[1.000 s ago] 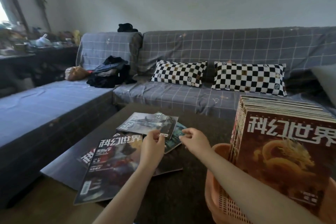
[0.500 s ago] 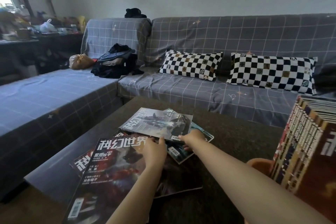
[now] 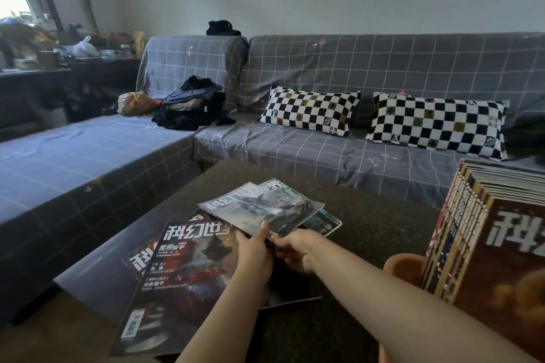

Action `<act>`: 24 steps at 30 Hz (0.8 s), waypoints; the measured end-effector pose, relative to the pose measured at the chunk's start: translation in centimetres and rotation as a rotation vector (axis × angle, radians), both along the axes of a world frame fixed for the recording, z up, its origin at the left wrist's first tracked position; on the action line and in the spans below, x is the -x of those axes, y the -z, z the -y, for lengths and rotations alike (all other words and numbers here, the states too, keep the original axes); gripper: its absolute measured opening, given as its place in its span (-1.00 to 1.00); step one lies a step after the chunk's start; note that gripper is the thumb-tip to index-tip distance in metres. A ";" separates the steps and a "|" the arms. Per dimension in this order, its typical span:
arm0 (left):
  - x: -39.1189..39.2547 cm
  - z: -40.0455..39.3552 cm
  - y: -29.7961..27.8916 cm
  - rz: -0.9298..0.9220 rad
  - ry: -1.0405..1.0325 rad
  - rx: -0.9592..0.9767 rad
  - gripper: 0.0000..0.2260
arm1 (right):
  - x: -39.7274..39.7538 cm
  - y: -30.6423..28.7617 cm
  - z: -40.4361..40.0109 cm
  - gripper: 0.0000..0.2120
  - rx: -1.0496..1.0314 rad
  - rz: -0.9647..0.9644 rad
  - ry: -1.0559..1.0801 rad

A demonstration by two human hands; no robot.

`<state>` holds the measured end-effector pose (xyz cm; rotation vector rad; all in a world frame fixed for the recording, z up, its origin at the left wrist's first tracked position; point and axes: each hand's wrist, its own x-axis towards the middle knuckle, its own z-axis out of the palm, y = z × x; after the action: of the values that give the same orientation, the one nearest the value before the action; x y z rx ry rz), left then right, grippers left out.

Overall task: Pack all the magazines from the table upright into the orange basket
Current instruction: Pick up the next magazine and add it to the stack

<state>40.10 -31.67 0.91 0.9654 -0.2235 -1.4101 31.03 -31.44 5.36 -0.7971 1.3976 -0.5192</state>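
Several magazines lie spread on the dark table (image 3: 368, 215). A grey-covered magazine (image 3: 259, 205) is raised at its near edge, where my left hand (image 3: 255, 247) and my right hand (image 3: 295, 247) both grip it. Under it lies a teal-edged magazine (image 3: 323, 221). A big dark red magazine (image 3: 188, 277) sits nearest me, partly over another red one (image 3: 138, 262). At the right, the orange basket (image 3: 404, 268) holds several magazines standing upright (image 3: 483, 233).
A grey checked sofa (image 3: 295, 144) wraps around the table's far and left sides, with two chequered cushions (image 3: 309, 113) and a pile of dark clothes (image 3: 191, 106) on it. A cluttered shelf (image 3: 59, 59) stands at the far left.
Both hands have closed on the near edge of the grey magazine and tilted it up off the pile. The camera has turned left, so the basket sits further right in view.
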 end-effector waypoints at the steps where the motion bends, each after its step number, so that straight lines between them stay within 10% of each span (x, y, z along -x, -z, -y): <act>1: 0.1 -0.7 -0.4 -0.019 0.002 0.020 -0.42 | 0.0 -0.3 -1.0 -0.82 0.013 0.018 0.023; 12: -4.8 -13.6 -7.2 0.109 0.262 0.295 -0.56 | 6.5 -5.8 -11.2 -0.80 0.368 0.512 0.420; 24: -0.8 -23.2 -10.5 0.481 0.631 0.500 -0.50 | 16.2 -7.8 -24.1 -0.74 0.801 0.118 0.174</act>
<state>40.87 -8.47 11.40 0.8238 -1.2678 -1.5414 14.83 -7.31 13.13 -1.2541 1.1406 -1.2831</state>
